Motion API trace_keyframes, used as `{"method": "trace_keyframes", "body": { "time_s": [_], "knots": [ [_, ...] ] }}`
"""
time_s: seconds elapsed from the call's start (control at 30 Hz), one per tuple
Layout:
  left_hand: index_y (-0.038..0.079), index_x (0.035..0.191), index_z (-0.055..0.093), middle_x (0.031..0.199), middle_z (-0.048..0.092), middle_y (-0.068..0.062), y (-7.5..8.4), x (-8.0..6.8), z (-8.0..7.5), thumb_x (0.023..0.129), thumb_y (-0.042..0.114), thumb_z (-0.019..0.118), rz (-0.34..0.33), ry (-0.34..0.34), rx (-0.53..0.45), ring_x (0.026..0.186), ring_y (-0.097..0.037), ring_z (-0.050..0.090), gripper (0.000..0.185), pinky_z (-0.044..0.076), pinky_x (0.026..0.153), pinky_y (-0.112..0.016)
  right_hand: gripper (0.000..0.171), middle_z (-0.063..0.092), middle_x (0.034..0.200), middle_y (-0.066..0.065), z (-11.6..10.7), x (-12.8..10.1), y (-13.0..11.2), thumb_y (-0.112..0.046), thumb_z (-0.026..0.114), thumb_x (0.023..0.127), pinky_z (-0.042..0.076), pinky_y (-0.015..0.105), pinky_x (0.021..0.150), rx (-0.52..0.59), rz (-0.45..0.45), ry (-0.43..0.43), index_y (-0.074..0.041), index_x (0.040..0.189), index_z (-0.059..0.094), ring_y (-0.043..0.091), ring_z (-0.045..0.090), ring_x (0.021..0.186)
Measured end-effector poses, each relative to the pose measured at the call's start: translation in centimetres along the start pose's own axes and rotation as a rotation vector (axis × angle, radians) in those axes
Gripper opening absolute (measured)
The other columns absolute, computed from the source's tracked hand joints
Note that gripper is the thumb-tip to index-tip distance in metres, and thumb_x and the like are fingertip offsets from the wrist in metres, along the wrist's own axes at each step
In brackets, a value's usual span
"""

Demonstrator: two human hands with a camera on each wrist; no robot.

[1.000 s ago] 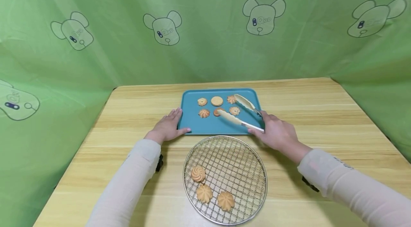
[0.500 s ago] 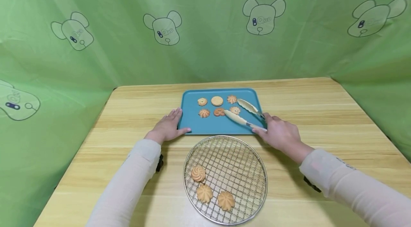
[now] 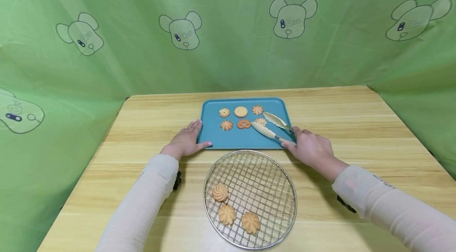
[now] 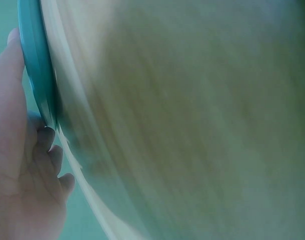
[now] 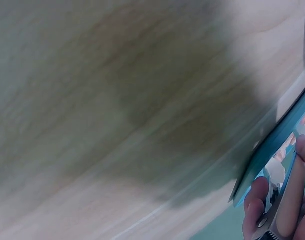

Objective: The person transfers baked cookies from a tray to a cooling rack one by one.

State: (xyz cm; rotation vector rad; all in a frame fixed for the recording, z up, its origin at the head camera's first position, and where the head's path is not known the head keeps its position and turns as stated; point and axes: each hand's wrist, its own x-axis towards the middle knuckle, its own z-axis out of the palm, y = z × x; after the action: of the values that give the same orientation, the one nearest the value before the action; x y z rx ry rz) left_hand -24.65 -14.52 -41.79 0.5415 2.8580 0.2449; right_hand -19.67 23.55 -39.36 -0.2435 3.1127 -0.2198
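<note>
A blue tray (image 3: 246,141) at the table's middle carries several biscuits (image 3: 240,111). My right hand (image 3: 311,149) grips cream-tipped metal tongs (image 3: 270,127), whose two arms straddle a flower biscuit (image 3: 261,121) on the tray's right side. My left hand (image 3: 187,140) rests flat against the tray's left edge, thumb on the near corner. The left wrist view shows my left-hand fingers (image 4: 20,150) against the tray rim (image 4: 35,65). The right wrist view shows fingers (image 5: 257,200) round the tongs by the tray edge (image 5: 272,145).
A round wire rack (image 3: 250,198) lies in front of the tray with three biscuits (image 3: 227,214) at its near left. Green printed cloth (image 3: 228,30) walls the wooden table (image 3: 356,125) at the back and both sides.
The tongs have drawn back from the middle of the tray toward its right side and narrowed around the flower biscuit. My left hand stays put.
</note>
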Motion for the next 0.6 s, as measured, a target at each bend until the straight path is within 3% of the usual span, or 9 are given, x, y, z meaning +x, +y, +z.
{"method": "trace_keyframes", "body": {
  "time_s": [0.6],
  "knots": [
    [0.003, 0.152, 0.009, 0.158, 0.006, -0.011, 0.16, -0.21, -0.12, 0.091, 0.065, 0.041, -0.011, -0.005, -0.008, 0.144, -0.027, 0.005, 0.093, 0.011, 0.115, -0.044, 0.072, 0.062, 0.109, 0.029, -0.63, -0.06, 0.24, -0.051, 0.054, 0.092, 0.038, 0.033, 0.035, -0.008, -0.038, -0.003, 0.003, 0.138, 0.045, 0.025, 0.054, 0.056]
  ]
}}
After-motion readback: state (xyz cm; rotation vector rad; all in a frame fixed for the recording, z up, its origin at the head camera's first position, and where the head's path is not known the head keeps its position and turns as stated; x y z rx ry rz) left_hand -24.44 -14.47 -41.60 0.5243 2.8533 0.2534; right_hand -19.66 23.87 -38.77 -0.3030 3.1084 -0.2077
